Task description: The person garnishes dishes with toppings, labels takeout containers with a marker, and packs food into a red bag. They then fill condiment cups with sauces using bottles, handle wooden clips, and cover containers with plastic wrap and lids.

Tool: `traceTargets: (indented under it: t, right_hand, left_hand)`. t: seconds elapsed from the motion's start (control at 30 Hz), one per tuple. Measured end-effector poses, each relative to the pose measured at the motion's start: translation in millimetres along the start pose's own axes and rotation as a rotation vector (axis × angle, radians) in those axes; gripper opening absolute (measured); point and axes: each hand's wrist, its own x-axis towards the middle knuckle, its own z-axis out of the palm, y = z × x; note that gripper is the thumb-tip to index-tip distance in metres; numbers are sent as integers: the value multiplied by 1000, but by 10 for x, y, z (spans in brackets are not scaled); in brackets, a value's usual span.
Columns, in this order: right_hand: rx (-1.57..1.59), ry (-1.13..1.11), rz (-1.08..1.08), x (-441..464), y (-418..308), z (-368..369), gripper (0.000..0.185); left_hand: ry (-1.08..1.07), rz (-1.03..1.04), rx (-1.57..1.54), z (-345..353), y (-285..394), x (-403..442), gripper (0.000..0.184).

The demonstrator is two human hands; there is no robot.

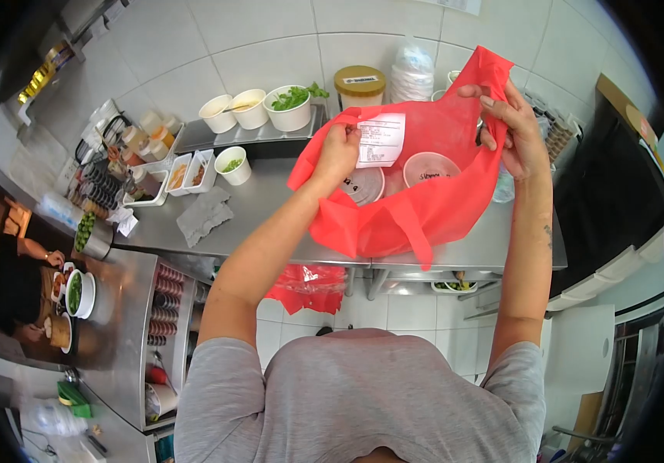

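A red bag [455, 208] lies wide open on the steel counter [259, 193]. Two round lidded containers with dark writing on their lids, one at the left [366, 185] and one at the right [430, 168], sit inside it. My left hand [337, 154] is closed on a printed white receipt [381, 140] at the bag's left side, above the left container. My right hand [511, 127] grips the raised right edge of the bag, its fingers curled round the red fabric. One strap of the bag hangs over the counter's front edge.
White tubs, one with green leaves [289, 108], stand on a raised shelf behind. A gold-lidded tub [360, 86] and stacked lids [411, 73] are near the wall. A grey cloth [204, 217] and a small cup [233, 165] lie left. Another person's hand [55, 258] shows far left.
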Motion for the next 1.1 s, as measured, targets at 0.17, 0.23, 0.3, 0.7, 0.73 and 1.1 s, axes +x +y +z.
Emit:
traceTargets:
  t: [0.17,0.23,0.3,0.7,0.73,1.1]
  right_hand:
    - [38,115,-41,113,-12,-116,21]
    - [86,158,-46,241,0,-325,18]
    - [130,216,-76,327,-10,-468,16]
    - [124,149,-301,394,-148,-215,19]
    - [127,127,-331,372,-183,-139,19]
    - [317,-231,-384,491,-408,1093,17]
  left_hand:
    - [-522,-13,636,-330,396,-21,35]
    - [-723,116,756,-569,572,-109,49]
    - [-801,-3,755,-816,734,-194,60]
    - [-634,371,1628,-1696,1349,-453,13]
    - [-599,419,1606,-1772,1459,-453,12]
    - [-376,240,1617,-2873,2582,-918,13]
